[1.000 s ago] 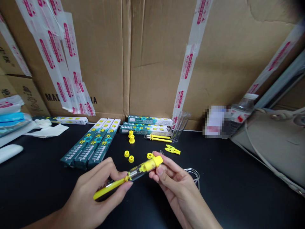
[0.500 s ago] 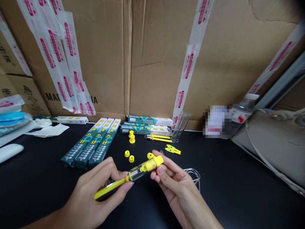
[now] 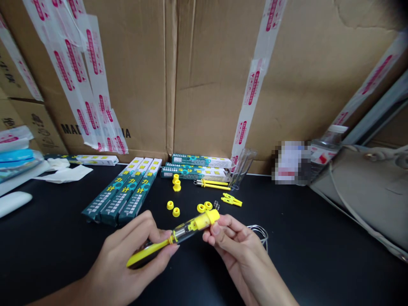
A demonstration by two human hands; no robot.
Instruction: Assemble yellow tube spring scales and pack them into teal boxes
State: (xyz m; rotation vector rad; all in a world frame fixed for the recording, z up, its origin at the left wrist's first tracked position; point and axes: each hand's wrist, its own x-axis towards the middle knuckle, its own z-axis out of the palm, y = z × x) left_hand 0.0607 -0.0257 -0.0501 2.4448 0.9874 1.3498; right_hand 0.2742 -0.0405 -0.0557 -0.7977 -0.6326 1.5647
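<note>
Fingers of the left hand pinch the clear tube over the near worktop; the right hand, loosely curled, touches its yellow cap, grip unclear. Cap-seating seems underway, calling for steady alignment.

L hand is set in a pinch, thumb opp. index; R hand is half-curled, thumb angled twd L.

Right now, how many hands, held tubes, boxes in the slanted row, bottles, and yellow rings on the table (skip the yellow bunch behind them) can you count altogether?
Left hand and right hand: 2
Held tube: 1
Boxes in the slanted row: 3
Bottle: 1
Yellow rings: 4
Total: 11
</note>
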